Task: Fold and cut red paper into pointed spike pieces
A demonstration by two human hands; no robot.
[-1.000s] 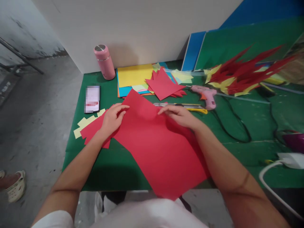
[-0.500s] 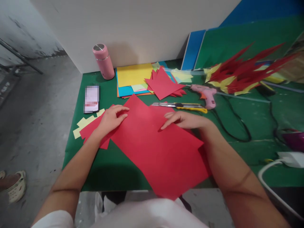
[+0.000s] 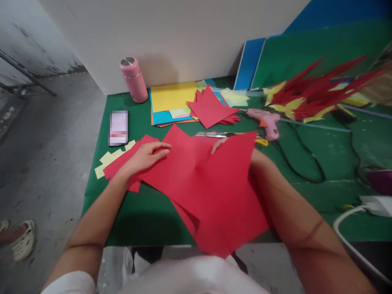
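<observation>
A large sheet of red paper (image 3: 214,192) lies across the front of the green table, over another red sheet (image 3: 257,208). My left hand (image 3: 150,155) rests on its left part, fingers stretched out and thumb apart. My right hand (image 3: 219,145) is behind the raised right corner, holding that part of the sheet up; its fingertips show past the edge, while the rest of the fingers are hidden. Smaller red pieces (image 3: 134,187) and pale yellow slips (image 3: 107,158) lie under and beside my left hand. A utility knife (image 3: 211,134) lies just beyond the sheet.
Behind are a pink bottle (image 3: 136,83), a phone (image 3: 119,127), stacked coloured paper (image 3: 174,96) and red cut squares (image 3: 210,108). At right are a pink glue gun (image 3: 269,124) with its cord, a red and yellow paper flame shape (image 3: 309,96) and a white plug (image 3: 376,205).
The right corner of the red sheet has been lifted and bent up, so it now covers most of my right hand. My left hand has shifted slightly right.
</observation>
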